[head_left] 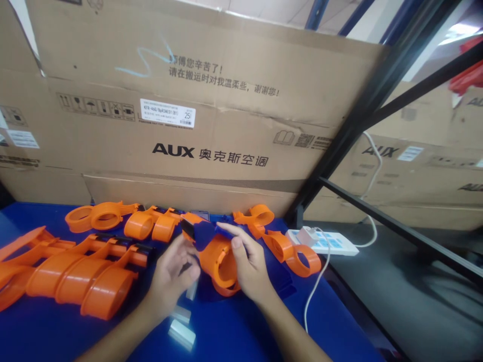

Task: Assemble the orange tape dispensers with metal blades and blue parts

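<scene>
In the middle of the head view is an orange tape dispenser, with a dark blue flat piece at its upper end. My right hand is closed around the dispenser's right side, thumb up against the blue piece. On the other side my left hand has its fingers loosely bent and apart, close to the dispenser's black-edged head; whether the fingertips touch it I cannot tell. Below the hands, short silver metal pieces lie on the blue table surface.
Several orange dispensers lie in a row at left, with others behind them. More orange dispensers lie at right, beside a white power strip with a cable. A large cardboard box stands behind; a black metal post slants at right.
</scene>
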`<state>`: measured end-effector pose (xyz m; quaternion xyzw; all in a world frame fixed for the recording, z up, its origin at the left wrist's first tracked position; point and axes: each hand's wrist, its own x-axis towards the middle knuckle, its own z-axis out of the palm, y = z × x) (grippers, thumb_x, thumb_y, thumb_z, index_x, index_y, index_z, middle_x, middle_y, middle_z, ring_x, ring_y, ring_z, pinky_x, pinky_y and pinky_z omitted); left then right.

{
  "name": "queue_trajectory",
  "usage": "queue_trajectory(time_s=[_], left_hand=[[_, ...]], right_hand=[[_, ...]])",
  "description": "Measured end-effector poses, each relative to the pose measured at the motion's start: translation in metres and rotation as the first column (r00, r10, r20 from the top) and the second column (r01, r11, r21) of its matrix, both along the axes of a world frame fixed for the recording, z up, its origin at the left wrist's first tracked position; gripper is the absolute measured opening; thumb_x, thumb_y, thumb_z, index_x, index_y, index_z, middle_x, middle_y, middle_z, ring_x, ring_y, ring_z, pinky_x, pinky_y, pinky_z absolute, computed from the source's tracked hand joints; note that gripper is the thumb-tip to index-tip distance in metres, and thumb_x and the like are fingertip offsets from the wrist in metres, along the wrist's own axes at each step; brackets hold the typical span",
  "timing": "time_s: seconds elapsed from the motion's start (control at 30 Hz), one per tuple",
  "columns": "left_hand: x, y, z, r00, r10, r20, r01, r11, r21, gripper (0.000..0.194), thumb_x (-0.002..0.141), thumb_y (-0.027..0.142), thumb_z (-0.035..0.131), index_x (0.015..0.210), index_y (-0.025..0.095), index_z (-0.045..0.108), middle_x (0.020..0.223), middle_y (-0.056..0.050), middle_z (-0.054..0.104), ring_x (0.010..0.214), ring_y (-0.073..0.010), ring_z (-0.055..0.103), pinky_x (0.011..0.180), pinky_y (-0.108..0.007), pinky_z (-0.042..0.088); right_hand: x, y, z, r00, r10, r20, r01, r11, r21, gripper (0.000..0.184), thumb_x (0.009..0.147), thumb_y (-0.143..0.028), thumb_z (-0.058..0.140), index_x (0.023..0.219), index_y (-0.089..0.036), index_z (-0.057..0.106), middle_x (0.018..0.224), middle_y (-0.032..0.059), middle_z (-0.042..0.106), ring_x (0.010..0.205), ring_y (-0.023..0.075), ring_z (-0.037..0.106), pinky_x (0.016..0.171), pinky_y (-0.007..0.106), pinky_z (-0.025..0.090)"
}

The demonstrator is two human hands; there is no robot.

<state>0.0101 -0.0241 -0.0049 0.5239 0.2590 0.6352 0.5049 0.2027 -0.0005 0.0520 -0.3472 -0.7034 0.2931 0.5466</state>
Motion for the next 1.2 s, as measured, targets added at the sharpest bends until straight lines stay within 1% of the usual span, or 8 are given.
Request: queue_trajectory(time_s=[0.13, 0.2, 0.33, 0.5, 0.63, 0.8, 0.97, 1.2], left_hand=[[0.002, -0.005, -0.002, 0.996, 0.019, -0.089, -0.014, 0.998, 0.062, 0.068, 0.083, 0.035, 0.082, 0.146, 0.028, 0.055, 0.145, -0.012, 0.06, 0.134, -0.0362, 0.056, 0.113, -0.049, 0.044], [0.003, -0.005, 0.0, 0.997, 0.005, -0.073, 0.001, 0.996, 0.087, 0.071, 0.084, 0.041, 0.081, 0.148, 0.028, 0.053, 0.151, -0.012, 0.056, 0.142, -0.0394, 0.047, 0.118, -0.053, 0.038], [0.007, -0.003, 0.001, 1.0, 0.016, 0.009, -0.017, 0.996, 0.084, 0.081, 0.081, 0.052, 0.081, 0.151, 0.028, 0.048, 0.153, -0.015, 0.054, 0.145, -0.0417, 0.044, 0.12, -0.057, 0.037], [0.013, -0.003, 0.0, 0.996, 0.057, 0.064, -0.061, 0.996, 0.061, 0.093, 0.072, 0.06, 0.086, 0.15, 0.032, 0.043, 0.153, -0.016, 0.052, 0.141, -0.0415, 0.049, 0.116, -0.056, 0.041], [0.016, -0.002, 0.004, 0.988, 0.125, 0.086, -0.13, 0.99, 0.053, 0.094, 0.072, 0.056, 0.087, 0.15, 0.034, 0.039, 0.148, -0.014, 0.053, 0.135, -0.0374, 0.054, 0.111, -0.052, 0.047], [0.013, 0.004, 0.004, 0.973, 0.212, 0.097, -0.214, 0.977, 0.015, 0.086, 0.078, 0.053, 0.083, 0.149, 0.035, 0.038, 0.142, -0.012, 0.054, 0.128, -0.0322, 0.058, 0.103, -0.047, 0.051], [0.008, 0.01, 0.003, 0.975, 0.216, 0.042, -0.217, 0.976, -0.002, 0.086, 0.081, 0.063, 0.076, 0.152, 0.033, 0.037, 0.142, -0.014, 0.056, 0.131, -0.0346, 0.057, 0.099, -0.046, 0.054], [0.005, 0.01, 0.01, 0.983, 0.157, -0.095, -0.164, 0.984, -0.066, 0.073, 0.097, 0.049, 0.063, 0.162, 0.031, 0.035, 0.157, -0.014, 0.051, 0.143, -0.0352, 0.049, 0.113, -0.052, 0.045]], right_hand=[[-0.006, -0.004, -0.011, 0.977, 0.063, -0.205, -0.119, 0.953, -0.278, 0.045, 0.105, -0.055, 0.047, 0.128, -0.023, 0.07, 0.113, 0.0089, 0.075, 0.107, 0.0275, 0.069, 0.093, 0.039, 0.056], [-0.007, -0.005, -0.014, 0.963, 0.076, -0.26, -0.168, 0.92, -0.353, 0.043, 0.104, -0.055, 0.049, 0.125, -0.023, 0.069, 0.109, 0.0079, 0.074, 0.102, 0.026, 0.068, 0.088, 0.037, 0.056], [-0.006, -0.005, -0.01, 0.955, 0.159, -0.25, -0.248, 0.889, -0.385, 0.036, 0.105, -0.052, 0.05, 0.106, -0.021, 0.068, 0.098, 0.0045, 0.069, 0.088, 0.0203, 0.064, 0.081, 0.031, 0.053], [-0.006, -0.006, -0.003, 0.98, 0.164, -0.111, -0.194, 0.907, -0.374, 0.043, 0.106, -0.055, 0.046, 0.087, -0.019, 0.06, 0.082, 0.0008, 0.059, 0.074, 0.0161, 0.056, 0.068, 0.028, 0.047], [-0.005, -0.008, 0.001, 0.99, 0.139, 0.002, -0.132, 0.945, -0.299, 0.041, 0.107, -0.056, 0.042, 0.115, -0.022, 0.063, 0.09, 0.0024, 0.063, 0.084, 0.0195, 0.061, 0.077, 0.032, 0.05], [-0.005, -0.013, 0.005, 0.969, 0.239, 0.062, -0.219, 0.948, -0.229, 0.068, 0.097, -0.054, 0.062, 0.154, -0.028, 0.036, 0.127, 0.0102, 0.061, 0.098, 0.0222, 0.064, 0.081, 0.036, 0.055], [-0.014, -0.016, 0.004, 0.958, 0.287, 0.024, -0.265, 0.912, -0.314, 0.052, 0.098, -0.044, 0.066, 0.145, -0.028, 0.047, 0.138, 0.0112, 0.058, 0.113, 0.0237, 0.064, 0.093, 0.039, 0.056], [-0.022, -0.015, 0.004, 0.906, 0.247, -0.344, -0.395, 0.783, -0.48, 0.048, 0.098, -0.052, 0.061, 0.137, -0.027, 0.046, 0.121, 0.0086, 0.064, 0.075, 0.0158, 0.068, 0.059, 0.028, 0.057]])
